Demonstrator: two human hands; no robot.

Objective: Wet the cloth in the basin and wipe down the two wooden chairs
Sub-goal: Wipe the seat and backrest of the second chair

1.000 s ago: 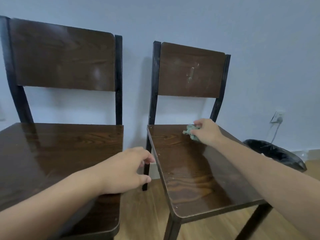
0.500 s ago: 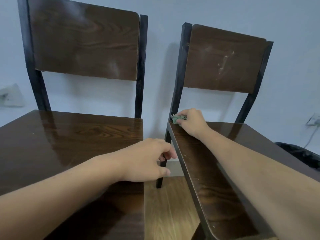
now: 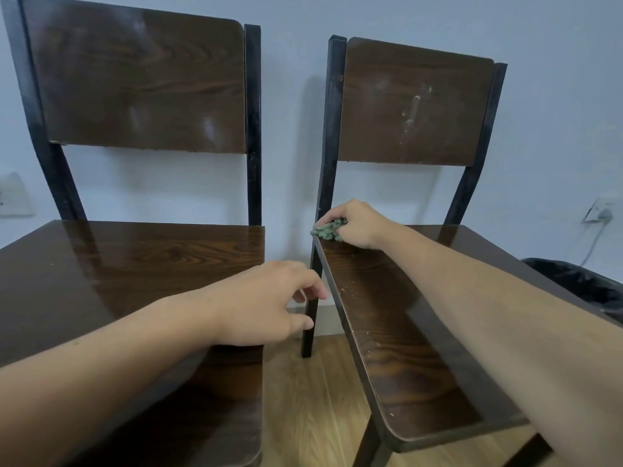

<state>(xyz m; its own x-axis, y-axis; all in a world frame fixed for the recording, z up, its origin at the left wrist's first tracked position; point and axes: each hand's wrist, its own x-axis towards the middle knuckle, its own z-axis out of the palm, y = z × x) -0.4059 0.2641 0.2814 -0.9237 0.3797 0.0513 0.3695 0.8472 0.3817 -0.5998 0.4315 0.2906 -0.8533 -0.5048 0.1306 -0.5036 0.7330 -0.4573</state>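
Two dark wooden chairs with black frames stand side by side against the wall. My right hand (image 3: 357, 224) grips a bunched green cloth (image 3: 327, 230) and presses it on the back left corner of the right chair's seat (image 3: 381, 315), beside the black back post. My left hand (image 3: 266, 301) hovers with loosely curled fingers over the right front edge of the left chair's seat (image 3: 118, 264), holding nothing. The right chair's backrest (image 3: 414, 102) shows pale smears. No basin is in view.
A bin lined with a black bag (image 3: 580, 284) stands on the floor to the right of the right chair. A wall socket with a plug and cord (image 3: 600, 214) is above it. Another socket (image 3: 13, 197) is on the wall at the left. A narrow gap of wooden floor (image 3: 303, 399) separates the chairs.
My right hand has slid the cloth from the middle back of the right seat to its back left corner. The view has shifted left and closer. My left hand has stayed over the left seat.
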